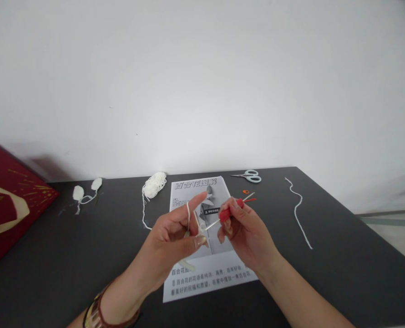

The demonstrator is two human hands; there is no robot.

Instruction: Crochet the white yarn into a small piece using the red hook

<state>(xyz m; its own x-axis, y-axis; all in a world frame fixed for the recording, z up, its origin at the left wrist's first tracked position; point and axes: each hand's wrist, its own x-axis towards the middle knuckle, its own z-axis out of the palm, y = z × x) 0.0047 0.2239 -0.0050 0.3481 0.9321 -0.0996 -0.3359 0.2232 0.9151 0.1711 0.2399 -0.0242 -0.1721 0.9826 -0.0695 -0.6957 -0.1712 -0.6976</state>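
My right hand (pixel 245 228) is closed around the red handle of a crochet hook (pixel 231 210), whose thin metal shaft points left. Its tip meets a small piece of white crochet work (pixel 200 231) pinched between the thumb and fingers of my left hand (pixel 175 232). A strand of white yarn (pixel 188 212) loops over my raised left index finger. From the ball of white yarn (pixel 155 184) behind, a strand runs toward my left hand. Below both hands lies a printed sheet (pixel 216 269) with a flower picture and Chinese text, partly covered by them.
Two white crocheted petals (pixel 78 193) joined by yarn lie at the left, near a dark red bag (pixel 14 182). Grey-handled scissors (pixel 252 176) and an orange stitch marker (pixel 245 192) lie at the back. A loose white yarn piece (pixel 296 207) rests at the right on the dark table (pixel 342 269).
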